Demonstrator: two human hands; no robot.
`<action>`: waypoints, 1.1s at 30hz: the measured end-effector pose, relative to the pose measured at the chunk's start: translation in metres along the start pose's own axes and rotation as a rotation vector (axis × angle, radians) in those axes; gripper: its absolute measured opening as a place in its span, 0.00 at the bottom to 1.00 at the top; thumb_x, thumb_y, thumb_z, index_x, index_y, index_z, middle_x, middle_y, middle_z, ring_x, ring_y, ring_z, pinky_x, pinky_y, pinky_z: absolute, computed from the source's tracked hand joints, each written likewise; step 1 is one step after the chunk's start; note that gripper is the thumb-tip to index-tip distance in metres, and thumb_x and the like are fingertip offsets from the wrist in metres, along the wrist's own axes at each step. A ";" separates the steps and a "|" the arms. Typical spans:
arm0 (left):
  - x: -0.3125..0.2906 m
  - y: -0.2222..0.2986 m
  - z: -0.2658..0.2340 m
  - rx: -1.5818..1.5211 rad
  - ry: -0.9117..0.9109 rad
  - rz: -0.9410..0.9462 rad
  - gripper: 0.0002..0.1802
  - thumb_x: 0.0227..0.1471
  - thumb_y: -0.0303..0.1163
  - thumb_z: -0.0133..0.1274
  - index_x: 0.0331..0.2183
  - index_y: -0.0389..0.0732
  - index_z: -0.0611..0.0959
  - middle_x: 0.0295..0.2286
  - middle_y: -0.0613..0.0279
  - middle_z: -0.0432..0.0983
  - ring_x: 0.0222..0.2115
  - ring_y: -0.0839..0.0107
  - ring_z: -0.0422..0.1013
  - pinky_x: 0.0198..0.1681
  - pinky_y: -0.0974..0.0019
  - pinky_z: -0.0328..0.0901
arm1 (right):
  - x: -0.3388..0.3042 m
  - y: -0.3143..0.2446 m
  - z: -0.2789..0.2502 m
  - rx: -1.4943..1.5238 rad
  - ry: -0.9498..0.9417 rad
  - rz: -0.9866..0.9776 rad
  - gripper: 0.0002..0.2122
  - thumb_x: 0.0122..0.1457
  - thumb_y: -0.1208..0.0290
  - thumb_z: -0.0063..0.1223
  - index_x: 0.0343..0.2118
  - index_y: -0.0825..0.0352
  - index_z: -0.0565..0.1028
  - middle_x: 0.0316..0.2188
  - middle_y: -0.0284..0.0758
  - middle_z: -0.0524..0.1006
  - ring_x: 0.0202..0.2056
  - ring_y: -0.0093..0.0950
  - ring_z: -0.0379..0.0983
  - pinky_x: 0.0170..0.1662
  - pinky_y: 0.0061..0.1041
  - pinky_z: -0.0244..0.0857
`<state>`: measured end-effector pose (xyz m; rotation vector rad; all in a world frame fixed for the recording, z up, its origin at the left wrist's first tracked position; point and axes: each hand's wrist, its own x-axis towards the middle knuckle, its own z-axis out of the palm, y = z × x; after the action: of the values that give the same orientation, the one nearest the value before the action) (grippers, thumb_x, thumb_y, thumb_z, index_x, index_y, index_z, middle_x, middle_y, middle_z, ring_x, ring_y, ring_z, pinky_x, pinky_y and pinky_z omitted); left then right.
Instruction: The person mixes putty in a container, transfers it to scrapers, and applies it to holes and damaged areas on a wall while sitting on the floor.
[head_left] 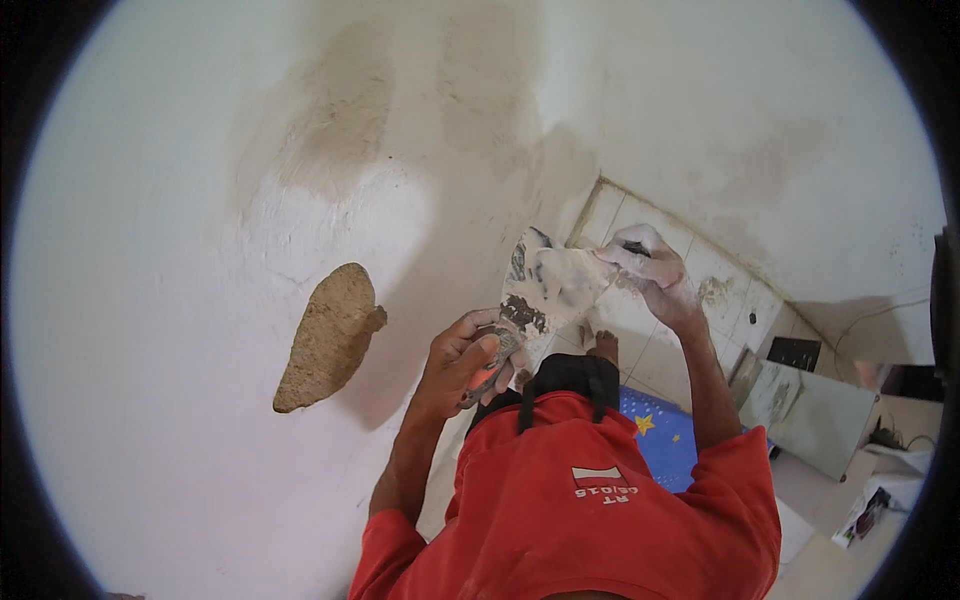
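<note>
My left hand (468, 362) is wrapped round the orange and grey handle of a wide putty knife (522, 312). White, wet-looking putty (565, 280) covers much of the broad blade area, with dark metal showing through in patches. At the far right of that area, my right hand (655, 272) is closed, its fingers dusted white. A small dark piece (635, 248) shows between these fingers, like the handle of a second scraper; the rest of it is hidden. Both hands are held in front of me, near the wall.
The white wall (150, 300) at left has a bare brown patch (332, 340) and damp beige areas above it. Below lie floor tiles (660, 345), my bare foot (606, 345) and a blue star-patterned item (655, 440). A pale panel (808, 415) and white furniture stand right.
</note>
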<state>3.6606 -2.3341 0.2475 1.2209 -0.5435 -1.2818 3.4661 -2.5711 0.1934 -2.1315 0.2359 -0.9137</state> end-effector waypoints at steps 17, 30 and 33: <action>0.072 -0.062 0.067 0.000 0.231 0.049 0.17 0.61 0.36 0.49 0.47 0.35 0.75 0.28 0.65 0.74 0.23 0.81 0.69 0.23 0.79 0.63 | -0.020 0.017 0.043 0.979 0.394 0.885 0.12 0.62 0.68 0.53 0.46 0.66 0.76 0.38 0.30 0.78 0.37 0.22 0.75 0.40 0.24 0.72; 0.084 -0.078 0.078 -0.171 0.132 -0.090 0.15 0.61 0.37 0.50 0.46 0.38 0.77 0.34 0.67 0.74 0.30 0.83 0.67 0.30 0.75 0.65 | -0.015 0.040 0.069 1.376 0.454 0.733 0.16 0.61 0.74 0.51 0.52 0.72 0.69 0.48 0.38 0.74 0.46 0.27 0.74 0.49 0.28 0.70; 0.087 -0.080 0.084 -0.056 0.222 0.051 0.16 0.62 0.37 0.49 0.47 0.38 0.77 0.33 0.68 0.75 0.29 0.84 0.68 0.30 0.75 0.67 | -0.031 0.018 0.076 1.425 0.526 0.813 0.19 0.61 0.72 0.52 0.54 0.71 0.67 0.50 0.39 0.73 0.49 0.28 0.71 0.51 0.29 0.67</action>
<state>3.5791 -2.4319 0.1780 1.2752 -0.3725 -1.0948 3.4978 -2.5240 0.1309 -0.3801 0.4703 -0.7190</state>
